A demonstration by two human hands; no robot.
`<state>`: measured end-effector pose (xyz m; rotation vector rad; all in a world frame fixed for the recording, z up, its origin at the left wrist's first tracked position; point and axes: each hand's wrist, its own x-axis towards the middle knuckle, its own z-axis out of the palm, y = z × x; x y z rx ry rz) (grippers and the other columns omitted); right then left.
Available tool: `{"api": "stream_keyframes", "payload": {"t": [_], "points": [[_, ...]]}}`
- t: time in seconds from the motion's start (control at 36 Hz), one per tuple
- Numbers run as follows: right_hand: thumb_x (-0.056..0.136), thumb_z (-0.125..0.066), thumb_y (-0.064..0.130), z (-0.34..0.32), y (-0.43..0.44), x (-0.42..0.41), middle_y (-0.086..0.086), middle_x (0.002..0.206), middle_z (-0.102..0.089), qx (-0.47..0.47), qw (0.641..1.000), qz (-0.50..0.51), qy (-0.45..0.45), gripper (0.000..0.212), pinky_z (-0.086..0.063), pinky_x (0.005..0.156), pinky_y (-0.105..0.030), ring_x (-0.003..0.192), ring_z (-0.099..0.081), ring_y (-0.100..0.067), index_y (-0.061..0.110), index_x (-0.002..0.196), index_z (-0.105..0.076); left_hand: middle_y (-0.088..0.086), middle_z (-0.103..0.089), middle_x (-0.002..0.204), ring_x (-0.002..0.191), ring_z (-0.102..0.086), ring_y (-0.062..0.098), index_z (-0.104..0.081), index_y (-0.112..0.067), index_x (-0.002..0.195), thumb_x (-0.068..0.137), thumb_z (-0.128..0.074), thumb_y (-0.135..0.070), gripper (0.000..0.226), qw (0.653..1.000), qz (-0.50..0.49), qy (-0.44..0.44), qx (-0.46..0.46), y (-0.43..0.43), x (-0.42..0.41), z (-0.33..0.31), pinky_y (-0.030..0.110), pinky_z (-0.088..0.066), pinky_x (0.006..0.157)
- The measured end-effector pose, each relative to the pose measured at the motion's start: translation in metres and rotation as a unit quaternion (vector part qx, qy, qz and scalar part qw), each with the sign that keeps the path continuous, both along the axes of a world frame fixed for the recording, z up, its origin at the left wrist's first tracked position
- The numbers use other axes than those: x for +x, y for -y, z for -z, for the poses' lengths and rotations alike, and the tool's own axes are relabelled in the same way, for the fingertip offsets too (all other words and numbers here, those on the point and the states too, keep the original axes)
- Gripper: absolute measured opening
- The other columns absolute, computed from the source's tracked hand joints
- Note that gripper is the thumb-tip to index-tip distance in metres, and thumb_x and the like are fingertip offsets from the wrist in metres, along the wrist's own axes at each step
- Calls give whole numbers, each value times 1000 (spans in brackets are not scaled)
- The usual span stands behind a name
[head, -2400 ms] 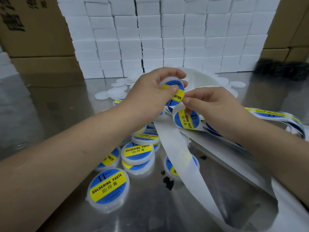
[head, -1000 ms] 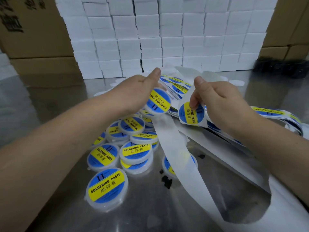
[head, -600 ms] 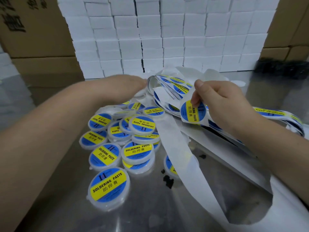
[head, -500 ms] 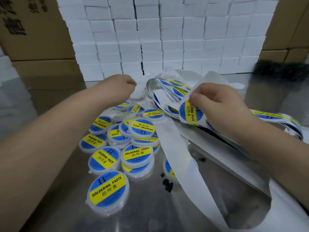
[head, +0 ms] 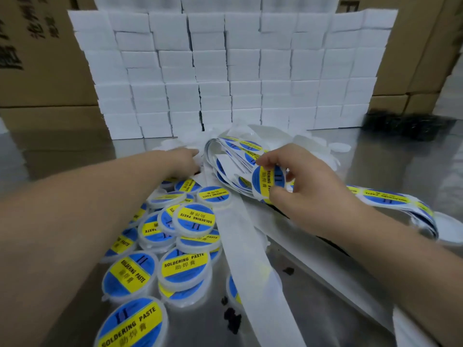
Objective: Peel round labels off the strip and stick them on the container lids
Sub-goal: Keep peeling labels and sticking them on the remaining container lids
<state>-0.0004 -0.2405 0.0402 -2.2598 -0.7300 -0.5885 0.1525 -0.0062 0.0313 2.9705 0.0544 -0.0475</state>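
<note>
Nearest me: labelled containers point(head: 184, 267) heaped on steel table point(head: 350, 284), lids up. Spent backing strip point(head: 253, 266) runs lengthwise from near edge away toward label strip point(head: 240, 156). My right hand point(head: 308, 194) pinches round label point(head: 268, 181), yellow band upright. My left hand point(head: 181, 160) reaches among blank lids point(head: 175, 144) beyond; grip I cannot tell.

Brushed, reflective metal tabletop point(head: 375, 291), translucent white plastic container lids point(head: 186, 284) with glossy blue-and-yellow paper labels point(head: 130, 324), smooth white backing strip point(head: 253, 266) with a slight sheen, matt white cartons point(head: 250, 71) stacked behind, matt brown cardboard boxes point(head: 42, 58).
</note>
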Motion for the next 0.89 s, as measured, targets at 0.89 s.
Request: {"api": "stream_keyframes", "payload": {"t": [0.89], "points": [[74, -51, 5, 0, -3, -3, 24, 92, -49, 11, 1000, 14, -24, 43, -30, 71, 4, 83, -39, 25, 28, 109, -57, 2, -47, 77, 76, -43, 24, -43, -17, 72, 85, -53, -19, 17, 963, -34, 250, -91, -23, -15, -17, 28, -25, 51]]}}
